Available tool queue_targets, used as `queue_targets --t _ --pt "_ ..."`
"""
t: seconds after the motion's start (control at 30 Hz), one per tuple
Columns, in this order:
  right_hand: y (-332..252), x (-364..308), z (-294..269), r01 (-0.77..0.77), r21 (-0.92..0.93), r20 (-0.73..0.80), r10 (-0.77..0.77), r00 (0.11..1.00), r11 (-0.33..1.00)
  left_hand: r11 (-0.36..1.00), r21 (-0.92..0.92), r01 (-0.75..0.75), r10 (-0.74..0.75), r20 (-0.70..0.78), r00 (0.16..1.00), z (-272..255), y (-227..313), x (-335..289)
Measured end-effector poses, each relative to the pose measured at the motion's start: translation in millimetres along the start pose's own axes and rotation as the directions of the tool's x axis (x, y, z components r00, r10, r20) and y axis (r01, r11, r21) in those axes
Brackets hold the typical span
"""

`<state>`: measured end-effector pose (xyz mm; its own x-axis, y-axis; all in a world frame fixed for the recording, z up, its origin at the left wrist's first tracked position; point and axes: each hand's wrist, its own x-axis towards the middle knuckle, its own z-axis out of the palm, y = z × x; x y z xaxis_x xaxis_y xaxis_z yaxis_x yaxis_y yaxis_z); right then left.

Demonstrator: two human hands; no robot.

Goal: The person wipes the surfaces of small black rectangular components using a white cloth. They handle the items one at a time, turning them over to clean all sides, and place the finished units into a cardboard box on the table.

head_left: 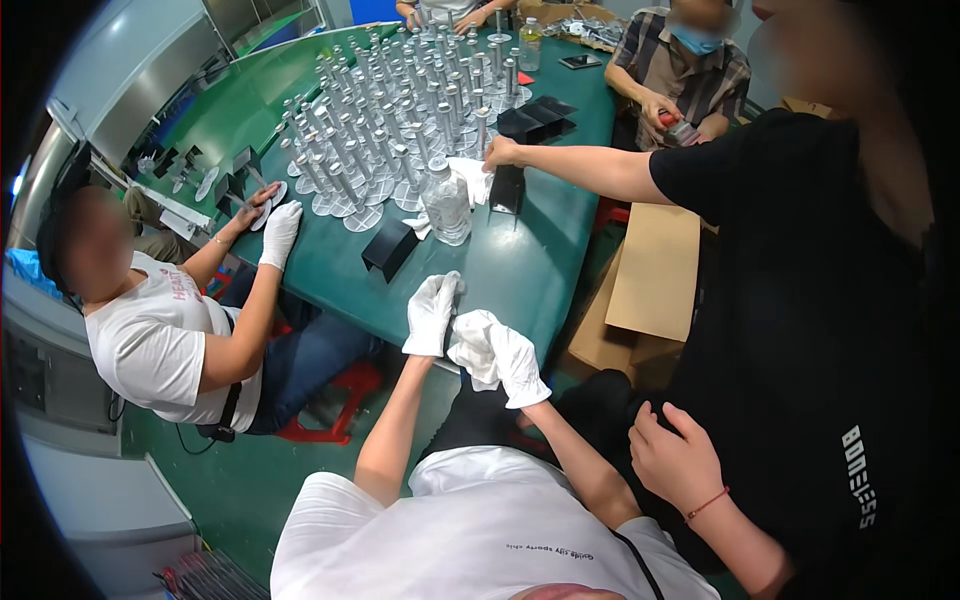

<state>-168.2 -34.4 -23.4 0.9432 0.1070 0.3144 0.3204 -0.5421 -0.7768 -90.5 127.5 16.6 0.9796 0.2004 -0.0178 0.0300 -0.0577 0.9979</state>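
Both my hands wear white gloves at the table's near edge. My left hand (432, 315) is closed, fingertips pinched together; what they hold, if anything, is hidden, though a dark sliver shows beside the palm. Just right of it, my right hand (518, 368) grips a bunched white cloth (476, 346). Beyond my hands a clear plastic bottle (447, 208) stands on the green table (530, 260). Left of the bottle lies a black open-sided box-like part (390, 250); to its right is another black part (508, 190), with a second white cloth (470, 178) next to it.
Many metal posts on round clear bases (370, 140) crowd the far table. A person in black on my right reaches a hand (500, 152) across. A person on the left handles black parts on discs (262, 205). Cardboard boxes (650, 270) stand at the right edge.
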Motion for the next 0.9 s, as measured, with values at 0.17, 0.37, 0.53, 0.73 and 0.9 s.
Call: queue_targets --t 0.17,0.37,0.53,0.73,0.9 --pt "-4.3 0.7 0.7 -0.023 0.103 -0.05 0.029 0.998 0.994 1.0 0.011 0.012 -0.012 0.025 1.0 0.1 2.6 0.2" --pt "-8.0 1.4 -1.7 -0.046 0.106 -0.026 0.049 0.998 0.993 1.0 -0.02 -0.001 0.001 0.021 1.0 -1.4 1.6 -1.4" --pt "0.4 -0.6 1.5 -0.032 0.038 -0.02 0.033 0.999 0.999 1.0 -0.02 -0.001 0.001 0.026 1.0 -1.2 0.1 -0.4" --pt "7.8 0.4 10.3 0.03 0.022 -0.042 -0.029 0.999 0.999 1.0 -0.028 0.009 -0.008 0.031 0.999 -3.0 0.1 -0.3" --pt "6.2 -0.9 6.8 -0.009 0.028 -0.007 0.009 1.0 1.0 1.0 -0.017 -0.02 0.02 0.033 0.999 -0.8 -2.5 0.9"
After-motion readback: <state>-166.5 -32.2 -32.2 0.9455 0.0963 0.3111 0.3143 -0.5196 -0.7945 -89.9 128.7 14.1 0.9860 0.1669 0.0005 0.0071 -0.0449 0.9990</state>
